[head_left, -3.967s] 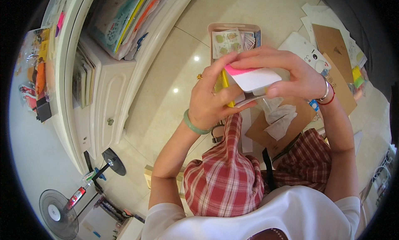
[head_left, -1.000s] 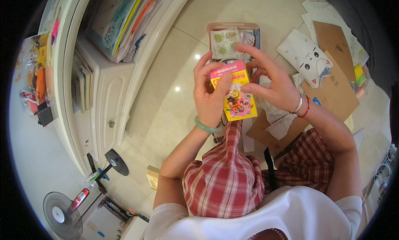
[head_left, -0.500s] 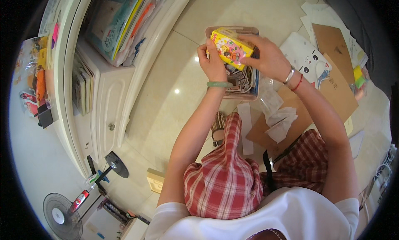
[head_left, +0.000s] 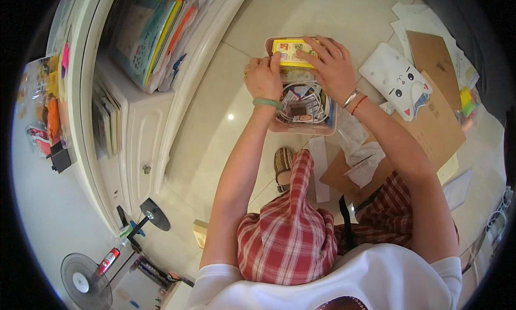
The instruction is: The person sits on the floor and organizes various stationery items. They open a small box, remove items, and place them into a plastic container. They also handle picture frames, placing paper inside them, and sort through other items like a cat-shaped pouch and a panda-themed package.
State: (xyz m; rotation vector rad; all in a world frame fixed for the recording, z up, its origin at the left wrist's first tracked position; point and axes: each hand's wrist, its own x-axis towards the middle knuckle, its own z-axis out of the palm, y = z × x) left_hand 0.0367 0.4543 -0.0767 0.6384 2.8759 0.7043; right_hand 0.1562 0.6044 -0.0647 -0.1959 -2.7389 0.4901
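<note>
A small yellow cardboard box (head_left: 290, 51) with little pictures on its face sits at the far end of a pink plastic bin (head_left: 273, 126). My left hand (head_left: 263, 80) grips the box's left side with the thumb on its edge. From the right, my right hand (head_left: 334, 68) holds it too, fingers bent over the top face and the right end. A coiled white cable (head_left: 322, 108) and small printed packages (head_left: 301, 103) fill the near part of the bin. The box's underside is hidden.
To the right lie a white pouch with a cartoon face (head_left: 395, 76), brown card folders (head_left: 430, 127) and crumpled clear plastic (head_left: 365, 159). A white cabinet (head_left: 140, 132) with folders stands left. Beyond it is a fan (head_left: 80, 282).
The yellow box has gone from tilted above the bin to lying level at its far end. My hands have moved with it, uncovering the cable and packages.
</note>
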